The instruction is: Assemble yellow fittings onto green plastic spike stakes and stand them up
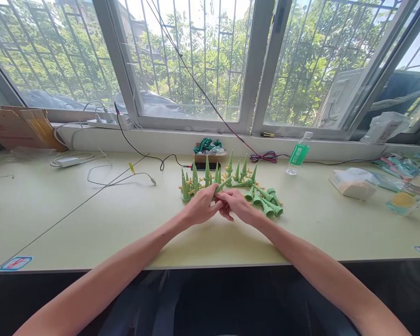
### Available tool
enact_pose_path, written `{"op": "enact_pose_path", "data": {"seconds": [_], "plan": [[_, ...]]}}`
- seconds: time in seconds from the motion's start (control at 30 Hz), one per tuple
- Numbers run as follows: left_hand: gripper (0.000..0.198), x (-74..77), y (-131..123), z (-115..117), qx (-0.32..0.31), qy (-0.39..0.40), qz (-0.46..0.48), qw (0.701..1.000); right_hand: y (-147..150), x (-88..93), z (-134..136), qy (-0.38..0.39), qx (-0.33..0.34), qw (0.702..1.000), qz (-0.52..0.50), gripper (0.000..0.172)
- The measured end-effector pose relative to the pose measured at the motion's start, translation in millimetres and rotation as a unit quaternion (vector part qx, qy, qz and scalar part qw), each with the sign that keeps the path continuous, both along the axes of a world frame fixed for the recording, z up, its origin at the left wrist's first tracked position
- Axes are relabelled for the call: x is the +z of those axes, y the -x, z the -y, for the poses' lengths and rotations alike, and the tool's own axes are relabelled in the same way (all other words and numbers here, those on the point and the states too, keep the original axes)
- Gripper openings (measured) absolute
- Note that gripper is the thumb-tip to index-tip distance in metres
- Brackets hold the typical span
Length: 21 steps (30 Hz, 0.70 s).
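Observation:
My left hand (203,204) is closed around a pale green plastic cone (224,184), whose tip slants up to the right. My right hand (237,204) meets it at the cone's lower end, fingers bent in a pinch; what they grip there is hidden. Behind both hands, several similar green cones (207,170) stand upright, with small yellow pegs sticking out near them. Beside my right hand, more green cones (268,207) lie on their sides in a loose pile, some with hollow ends facing me.
A small box with green wrapping (208,147) and a dark phone (206,166) sit behind the cones. A bottle (298,154) and a tissue pack (353,183) stand to the right. Cables (133,175) cross the table (108,224) at left.

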State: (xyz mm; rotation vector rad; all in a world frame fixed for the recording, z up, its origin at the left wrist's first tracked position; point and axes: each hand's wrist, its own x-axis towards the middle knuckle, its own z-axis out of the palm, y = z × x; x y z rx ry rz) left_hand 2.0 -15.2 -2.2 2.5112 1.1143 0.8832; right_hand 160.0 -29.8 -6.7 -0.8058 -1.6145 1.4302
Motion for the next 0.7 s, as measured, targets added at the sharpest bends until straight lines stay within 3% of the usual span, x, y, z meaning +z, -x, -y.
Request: {"op": "enact_pose_path", "data": {"seconds": [0.13,0.3,0.7], "plan": [[0.018,1.5,0,1,0.005,0.001,0.012,1.000,2,3.0,2,0.028,0.003,0.999,-0.023,0.037],[0.027,1.2,0,1,0.002,0.015,0.013,1.000,4,2.2,1,-0.002,-0.016,1.000,-0.001,0.038],[0.017,1.1,0,2,-0.014,0.025,0.007,1.000,1,-7.2,-2,-0.101,-0.064,0.990,0.076,0.039]]}}
